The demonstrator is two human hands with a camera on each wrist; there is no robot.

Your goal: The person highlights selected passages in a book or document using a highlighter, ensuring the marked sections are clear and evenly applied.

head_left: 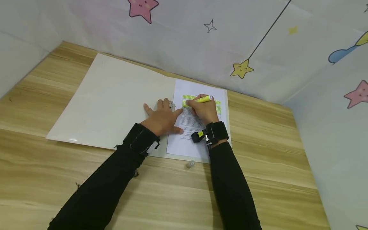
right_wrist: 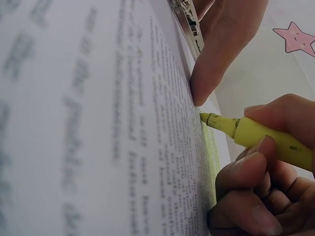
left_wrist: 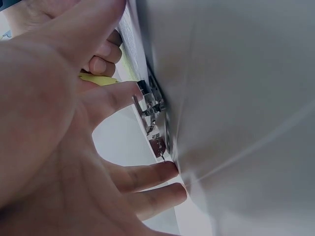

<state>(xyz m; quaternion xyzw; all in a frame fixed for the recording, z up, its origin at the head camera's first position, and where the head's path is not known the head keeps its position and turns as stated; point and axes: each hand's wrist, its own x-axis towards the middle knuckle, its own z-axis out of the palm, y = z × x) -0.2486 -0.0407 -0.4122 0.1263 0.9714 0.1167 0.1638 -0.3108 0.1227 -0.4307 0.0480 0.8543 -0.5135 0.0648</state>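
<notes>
One yellow highlighter (right_wrist: 250, 132) between right fingers (right_wrist: 241, 172), tip (right_wrist: 204, 118) by printed sheet (right_wrist: 98, 108).

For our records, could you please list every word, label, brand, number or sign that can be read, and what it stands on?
"the public": on the printed sheet, slightly blurred, in the right wrist view.
Other print there: too small or blurred to read reliably.
Yellow label by the right wrist: too small.
Yellow marker: nothing legible.

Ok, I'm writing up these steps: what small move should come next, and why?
Probably draw the yellow highlighter across a little more print: the right hand pinches it, tip at or near the page, and the yellow bands stop partway down, with lines below unmarked.
</notes>
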